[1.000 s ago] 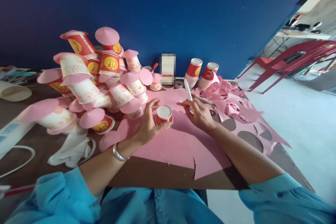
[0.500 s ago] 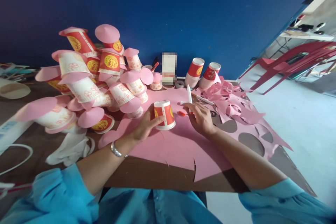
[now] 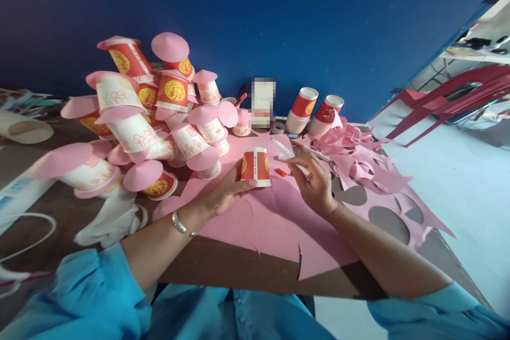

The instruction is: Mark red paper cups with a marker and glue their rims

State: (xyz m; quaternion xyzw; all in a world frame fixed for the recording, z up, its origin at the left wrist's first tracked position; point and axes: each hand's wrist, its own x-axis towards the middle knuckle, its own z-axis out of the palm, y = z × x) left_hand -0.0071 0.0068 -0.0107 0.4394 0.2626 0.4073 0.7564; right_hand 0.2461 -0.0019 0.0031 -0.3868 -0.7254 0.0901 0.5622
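My left hand (image 3: 225,191) is wrapped round the lower left side of a red and white paper cup (image 3: 255,168). The cup is upside down, its wide rim at the bottom, just over pink paper (image 3: 255,228). In the fingers of my right hand (image 3: 313,180) is a slim white tube (image 3: 287,152), slanting up to the left. Its lower end is partly hidden by the fingers. A small orange-red piece (image 3: 281,172) lies between the cup and my right hand.
On the left is a pile of paper cups with pink cone tops (image 3: 131,133). Two cup stacks (image 3: 303,109) stand at the back. Pink paper scraps (image 3: 354,149) lie on the right. A white glove (image 3: 111,218) rests at the left, and a red chair (image 3: 434,98) stands beyond the table.
The white tube has gone from nearly upright to slanting left in my right hand. My left hand still grips the cup, now turned slightly. The whole view has shifted a little.
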